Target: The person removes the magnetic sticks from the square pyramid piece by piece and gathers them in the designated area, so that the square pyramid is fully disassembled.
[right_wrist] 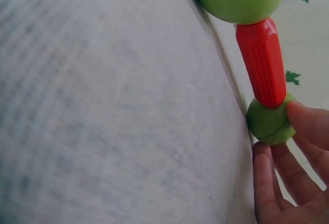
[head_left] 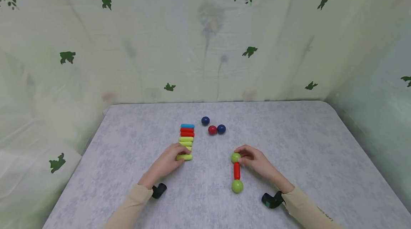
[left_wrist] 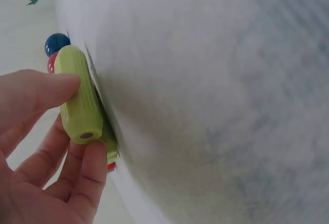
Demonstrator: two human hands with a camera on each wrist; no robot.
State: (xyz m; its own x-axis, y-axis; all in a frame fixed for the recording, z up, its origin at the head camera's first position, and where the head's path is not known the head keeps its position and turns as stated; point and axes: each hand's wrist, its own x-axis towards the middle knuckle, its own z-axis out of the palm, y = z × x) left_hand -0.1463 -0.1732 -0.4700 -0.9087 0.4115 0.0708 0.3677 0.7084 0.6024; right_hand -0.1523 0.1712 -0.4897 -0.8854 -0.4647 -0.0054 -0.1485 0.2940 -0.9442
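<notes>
My left hand (head_left: 169,160) pinches a yellow-green rod (left_wrist: 84,112) between thumb and fingers, at the near end of a column of rods. In the left wrist view, a small dark disc shows in the rod's end. On the right, my right hand (head_left: 257,162) holds a green ball (head_left: 235,157) between thumb and fingers. This ball meets one end of a red rod (head_left: 237,171), and a second green ball (head_left: 237,186) sits at the rod's near end. The right wrist view shows the red rod (right_wrist: 262,62) touching both balls.
Beyond my left hand, the column continues with yellow-green rods (head_left: 186,139), two red rods (head_left: 187,132) and a blue rod (head_left: 187,126). Two dark blue balls (head_left: 205,121) and a red ball (head_left: 212,130) lie farther back on the grey tabletop (head_left: 289,132). A patterned curtain (head_left: 179,43) hangs behind.
</notes>
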